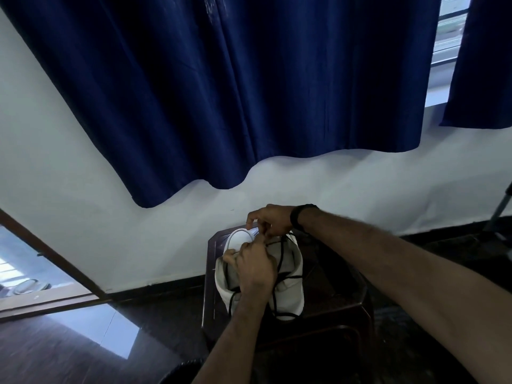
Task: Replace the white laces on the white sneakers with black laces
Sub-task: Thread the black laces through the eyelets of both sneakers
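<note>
A white sneaker (291, 289) lies on a dark brown stool (338, 295), toe pointing away from me toward the wall. A black lace (281, 261) runs across its tongue and trails down over the heel end. My left hand (255, 270) rests on the middle of the shoe, its fingers curled round the upper near the eyelets. At the toe end my right hand (273, 220), a black band on its wrist, pinches the lace just above the front eyelets. The eyelets themselves are hidden under my fingers.
The stool stands against a white wall with a black skirting. A dark blue curtain (221, 92) hangs above. A doorway (33, 273) opens at the left over a glossy dark floor. A dark tripod leg (501, 209) stands at the right edge.
</note>
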A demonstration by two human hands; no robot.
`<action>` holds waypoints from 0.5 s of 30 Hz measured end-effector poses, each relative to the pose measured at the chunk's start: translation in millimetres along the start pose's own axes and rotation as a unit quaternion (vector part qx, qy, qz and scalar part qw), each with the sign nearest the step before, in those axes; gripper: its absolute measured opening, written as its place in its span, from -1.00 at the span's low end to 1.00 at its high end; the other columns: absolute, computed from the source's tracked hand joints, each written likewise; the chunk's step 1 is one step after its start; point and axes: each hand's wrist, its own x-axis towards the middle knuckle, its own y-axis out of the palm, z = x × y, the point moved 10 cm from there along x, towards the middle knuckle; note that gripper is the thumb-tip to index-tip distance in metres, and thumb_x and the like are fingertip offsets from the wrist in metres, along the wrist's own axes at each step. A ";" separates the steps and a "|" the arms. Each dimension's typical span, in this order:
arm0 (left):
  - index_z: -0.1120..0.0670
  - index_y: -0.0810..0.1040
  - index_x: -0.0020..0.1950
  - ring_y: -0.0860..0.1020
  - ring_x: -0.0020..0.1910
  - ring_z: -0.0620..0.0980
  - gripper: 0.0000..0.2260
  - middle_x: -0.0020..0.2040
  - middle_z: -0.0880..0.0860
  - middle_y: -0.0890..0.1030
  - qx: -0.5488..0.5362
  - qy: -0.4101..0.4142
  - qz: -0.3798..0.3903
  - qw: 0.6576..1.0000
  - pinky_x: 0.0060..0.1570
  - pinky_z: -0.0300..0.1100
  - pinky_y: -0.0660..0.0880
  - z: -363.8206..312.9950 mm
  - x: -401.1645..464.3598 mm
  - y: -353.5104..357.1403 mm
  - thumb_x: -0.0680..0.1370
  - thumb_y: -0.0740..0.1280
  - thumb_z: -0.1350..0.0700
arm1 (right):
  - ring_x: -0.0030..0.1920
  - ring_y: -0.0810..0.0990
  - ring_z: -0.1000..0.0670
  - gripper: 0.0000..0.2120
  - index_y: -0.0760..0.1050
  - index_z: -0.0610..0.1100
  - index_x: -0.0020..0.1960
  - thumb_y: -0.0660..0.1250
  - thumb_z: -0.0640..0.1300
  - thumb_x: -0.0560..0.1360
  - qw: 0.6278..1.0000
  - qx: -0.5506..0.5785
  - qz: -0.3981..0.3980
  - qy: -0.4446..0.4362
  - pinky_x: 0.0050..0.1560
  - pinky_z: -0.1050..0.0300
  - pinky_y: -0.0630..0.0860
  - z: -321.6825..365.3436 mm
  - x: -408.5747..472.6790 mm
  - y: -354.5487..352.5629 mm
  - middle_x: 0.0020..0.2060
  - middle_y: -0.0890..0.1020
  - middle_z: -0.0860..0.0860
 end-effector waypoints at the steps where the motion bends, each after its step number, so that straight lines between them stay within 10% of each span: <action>1: -0.10 0.44 0.38 0.58 -0.06 0.09 -0.45 -0.19 0.02 0.61 -0.009 -0.002 0.002 1.000 0.19 0.03 0.19 0.3 0.2 -1.0 0.41 0.26 0.26 | -0.09 0.53 0.06 -0.62 0.47 -0.08 0.27 0.39 -0.25 0.47 1.000 0.003 -0.006 -0.002 -0.23 0.41 0.35 0.2 -1.4 -0.5 -0.06 0.69 -0.04; 8: -0.09 0.37 0.38 0.53 0.13 0.09 -0.50 -0.01 0.03 0.64 -0.074 -0.066 0.039 0.994 0.23 -0.04 0.10 15.3 4.4 7.2 0.46 0.21 0.22 | -0.05 0.57 0.01 -0.60 0.52 -0.12 0.19 0.50 -0.10 0.38 0.993 0.060 -0.098 0.001 -0.04 0.23 0.43 -0.3 -17.0 -10.3 0.03 0.64 -0.05; 15: 0.00 0.40 0.26 0.54 0.10 0.08 -0.62 -0.03 0.04 0.65 -0.096 -0.070 0.033 0.992 0.13 -0.07 0.10 16.9 4.7 8.5 0.44 0.19 0.15 | 0.09 0.55 -0.03 -0.76 0.60 0.01 -0.08 0.35 0.15 0.40 0.948 -0.207 -0.202 0.130 0.19 -0.01 0.26 -5.0 -44.0 -23.2 -0.04 0.66 0.03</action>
